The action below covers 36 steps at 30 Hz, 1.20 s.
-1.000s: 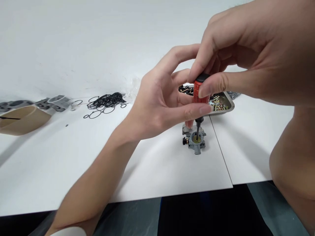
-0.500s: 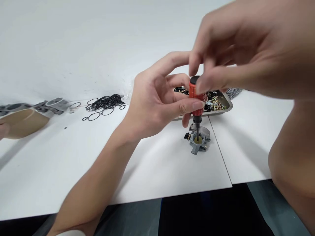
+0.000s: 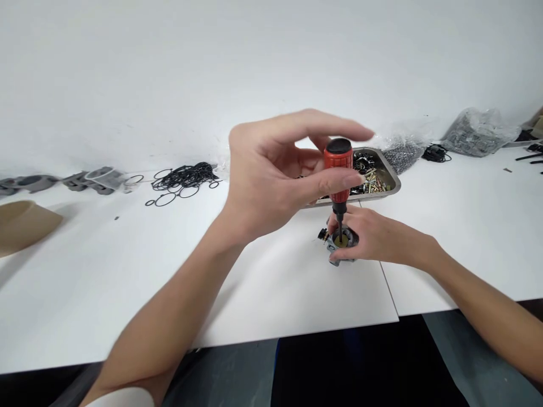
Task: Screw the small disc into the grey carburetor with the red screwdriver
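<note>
A red screwdriver [image 3: 338, 189] with a black cap stands upright, its tip down on the brass-coloured disc [image 3: 340, 241] inside a small grey carburetor body [image 3: 335, 253] on the table. My left hand [image 3: 271, 169] has its thumb and curled fingers around the red handle, while the index finger reaches past the cap. Low down at the carburetor body, my right hand [image 3: 375, 234] grips it from the right with thumb and fingers, hiding part of it. A black knob [image 3: 323, 234] sticks out on the body's left side.
Behind the hands lies a metal tray [image 3: 392, 180] of small screws and parts. Black rubber rings [image 3: 186, 178] are heaped to the left, near grey castings [image 3: 99, 180] and a tan cup-like piece [image 3: 27, 226]. Plastic bags of parts [image 3: 479, 133] line the wall; a seam [image 3: 389, 291] crosses the table.
My right hand has left the screwdriver's top and come down onto the carburetor body. My left hand stays on the screwdriver. At far left, another person's hand has left view, and the tan piece has moved left.
</note>
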### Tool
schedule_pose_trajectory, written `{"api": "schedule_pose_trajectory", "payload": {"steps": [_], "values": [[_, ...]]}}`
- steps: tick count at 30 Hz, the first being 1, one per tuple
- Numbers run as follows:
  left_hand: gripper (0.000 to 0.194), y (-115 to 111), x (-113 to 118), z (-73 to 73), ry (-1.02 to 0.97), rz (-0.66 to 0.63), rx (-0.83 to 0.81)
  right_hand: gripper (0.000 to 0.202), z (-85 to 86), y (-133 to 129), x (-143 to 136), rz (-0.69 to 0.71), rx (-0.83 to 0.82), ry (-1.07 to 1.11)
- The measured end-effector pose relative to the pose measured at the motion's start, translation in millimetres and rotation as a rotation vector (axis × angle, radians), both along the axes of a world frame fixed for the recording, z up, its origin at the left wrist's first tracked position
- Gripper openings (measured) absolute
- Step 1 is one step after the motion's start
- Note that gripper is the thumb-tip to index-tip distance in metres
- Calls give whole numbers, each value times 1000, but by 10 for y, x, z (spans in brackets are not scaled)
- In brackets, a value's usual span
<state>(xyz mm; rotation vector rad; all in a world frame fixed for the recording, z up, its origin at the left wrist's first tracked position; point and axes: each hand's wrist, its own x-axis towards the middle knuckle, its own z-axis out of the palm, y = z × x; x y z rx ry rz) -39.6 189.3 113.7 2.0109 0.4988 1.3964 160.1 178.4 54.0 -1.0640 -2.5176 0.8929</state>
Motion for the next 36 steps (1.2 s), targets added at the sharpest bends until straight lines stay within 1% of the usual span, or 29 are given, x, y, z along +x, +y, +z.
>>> {"api": "schedule_pose_trajectory", "payload": {"steps": [3, 7, 9, 12, 14, 19, 20, 22, 24, 27, 30, 33, 36], "values": [[32, -40, -36, 6, 11, 4, -46, 28, -91, -61, -48, -7, 23, 64], [28, -106, -81, 48, 54, -77, -96, 30, -113, -19, -35, 11, 6, 107], [23, -106, -86, 64, 70, -118, -98, 29, -127, -4, -29, 9, 2, 118], [19, -63, -66, 59, 43, -154, -59, 25, -145, -12, -25, 5, 9, 132], [18, -32, -42, 37, 7, -150, -23, 25, -151, -25, -23, 5, 21, 136], [22, -30, -23, 9, 26, -34, 15, 28, -164, -54, -28, -8, 49, 116], [23, -32, -32, 18, 34, -34, 10, 27, -164, -61, -28, -12, 58, 110], [29, -25, -57, 46, 30, -78, 8, 26, -151, -81, -11, -12, 81, 94], [32, -9, -85, 84, -9, -123, 50, 27, -107, -107, 47, -7, 100, 61], [32, -3, -118, 139, -103, -107, 143, 27, 3, -146, 248, -58, 119, -24], [29, -33, -137, 175, -148, -61, 172, 25, 95, -164, 603, -166, 124, -107], [33, -50, -148, 189, -137, -55, 212, 27, 112, -141, 1102, -272, 123, -189], [37, -26, -165, 197, -122, -81, 267, 24, 95, -62, 1699, -412, 160, -276]]}}
